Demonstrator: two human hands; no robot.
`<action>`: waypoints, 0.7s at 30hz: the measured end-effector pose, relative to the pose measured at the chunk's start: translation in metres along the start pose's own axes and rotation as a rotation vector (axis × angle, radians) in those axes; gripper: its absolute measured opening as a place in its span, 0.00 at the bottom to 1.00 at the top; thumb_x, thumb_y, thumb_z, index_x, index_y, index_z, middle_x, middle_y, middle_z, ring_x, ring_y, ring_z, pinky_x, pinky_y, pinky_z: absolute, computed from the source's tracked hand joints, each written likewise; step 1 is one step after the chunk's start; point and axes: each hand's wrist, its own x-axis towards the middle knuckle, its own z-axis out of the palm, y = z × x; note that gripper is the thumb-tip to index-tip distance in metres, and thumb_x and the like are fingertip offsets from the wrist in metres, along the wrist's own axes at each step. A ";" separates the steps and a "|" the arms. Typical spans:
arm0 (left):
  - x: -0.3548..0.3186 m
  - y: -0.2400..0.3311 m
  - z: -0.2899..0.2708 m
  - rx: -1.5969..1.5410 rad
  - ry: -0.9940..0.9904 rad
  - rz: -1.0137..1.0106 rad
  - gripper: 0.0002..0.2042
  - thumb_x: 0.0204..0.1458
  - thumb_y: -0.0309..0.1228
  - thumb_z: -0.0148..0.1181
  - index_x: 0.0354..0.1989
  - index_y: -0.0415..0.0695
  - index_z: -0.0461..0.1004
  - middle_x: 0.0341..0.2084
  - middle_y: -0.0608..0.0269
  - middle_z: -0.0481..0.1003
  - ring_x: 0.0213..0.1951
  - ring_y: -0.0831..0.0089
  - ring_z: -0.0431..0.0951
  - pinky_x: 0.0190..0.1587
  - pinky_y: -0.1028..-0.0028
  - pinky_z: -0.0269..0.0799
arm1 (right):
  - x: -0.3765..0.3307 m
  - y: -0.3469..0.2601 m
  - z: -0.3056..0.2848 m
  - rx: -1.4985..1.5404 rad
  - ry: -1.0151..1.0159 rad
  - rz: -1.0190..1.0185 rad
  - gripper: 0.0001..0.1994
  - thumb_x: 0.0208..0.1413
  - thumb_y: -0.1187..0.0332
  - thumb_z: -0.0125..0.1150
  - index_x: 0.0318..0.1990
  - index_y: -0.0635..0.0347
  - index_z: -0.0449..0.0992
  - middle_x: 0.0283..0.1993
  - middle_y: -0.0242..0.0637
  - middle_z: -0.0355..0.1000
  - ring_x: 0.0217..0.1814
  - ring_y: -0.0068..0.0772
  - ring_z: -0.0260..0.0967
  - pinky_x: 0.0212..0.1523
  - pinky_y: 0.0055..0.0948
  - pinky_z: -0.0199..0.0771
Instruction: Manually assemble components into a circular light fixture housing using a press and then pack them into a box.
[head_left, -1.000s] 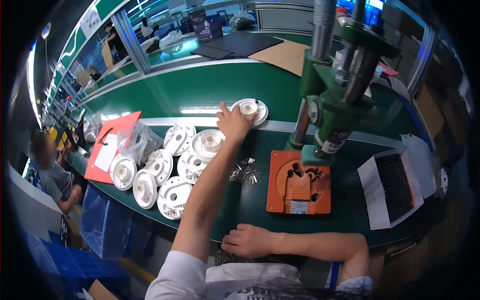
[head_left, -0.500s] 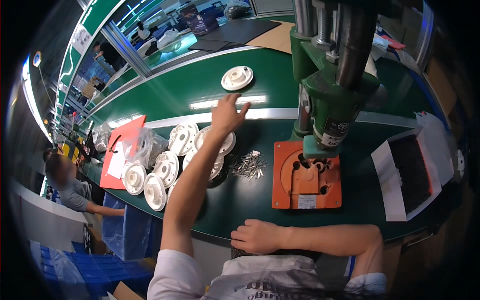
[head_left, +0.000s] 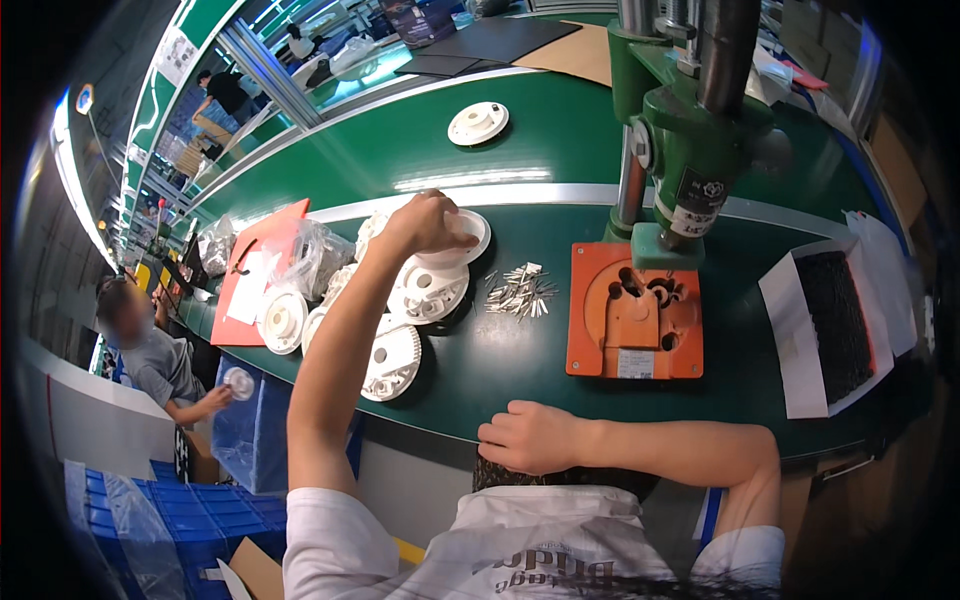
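My left hand [head_left: 432, 222] reaches over a group of white plastic discs [head_left: 430, 290] on the dark green tabletop. Its fingers curl over the rim of the rearmost disc [head_left: 470, 236] with the thumb bent on the right; the grip is partly hidden behind the hand. My right hand [head_left: 535, 437] is a loose fist at the table's front edge, with no object showing in it. Right of the discs lies a small heap of metal pins [head_left: 520, 292]. One more white disc [head_left: 478, 124] sits alone on the green strip at the back.
A green press [head_left: 690, 150] stands over an orange fixture [head_left: 636, 310] with round holes. At right is a white box [head_left: 790, 330] of dark pieces. Left are a red folder [head_left: 232, 310] and clear plastic bags [head_left: 315, 255]. A seated co-worker [head_left: 160, 360] holds a white disc beside a blue bin.
My left hand has come back from near the lone disc at the back to the grouped discs, its fingers now curled. The view has shifted slightly. The co-worker's hand now shows a white disc.
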 end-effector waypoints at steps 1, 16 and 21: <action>-0.005 -0.001 0.001 0.083 0.089 0.061 0.32 0.37 0.57 0.71 0.44 0.42 0.82 0.46 0.53 0.79 0.47 0.53 0.79 0.52 0.62 0.75 | 0.000 -0.001 0.000 0.003 0.007 -0.006 0.09 0.47 0.65 0.58 0.35 0.55 0.73 0.33 0.28 0.64 0.33 0.26 0.65 0.32 0.26 0.62; -0.167 0.118 -0.011 0.001 0.148 0.621 0.20 0.36 0.46 0.72 0.30 0.42 0.79 0.47 0.64 0.74 0.46 0.66 0.74 0.42 0.66 0.70 | 0.004 -0.019 -0.012 -0.217 0.562 -0.185 0.07 0.49 0.67 0.61 0.36 0.53 0.78 0.45 0.25 0.72 0.49 0.25 0.68 0.53 0.35 0.70; -0.183 0.114 0.019 -0.597 0.162 0.351 0.21 0.44 0.38 0.70 0.45 0.39 0.77 0.51 0.60 0.75 0.45 0.63 0.76 0.39 0.70 0.72 | 0.003 -0.014 -0.006 -0.159 0.405 -0.065 0.07 0.48 0.66 0.62 0.35 0.52 0.78 0.49 0.27 0.72 0.53 0.27 0.66 0.49 0.33 0.72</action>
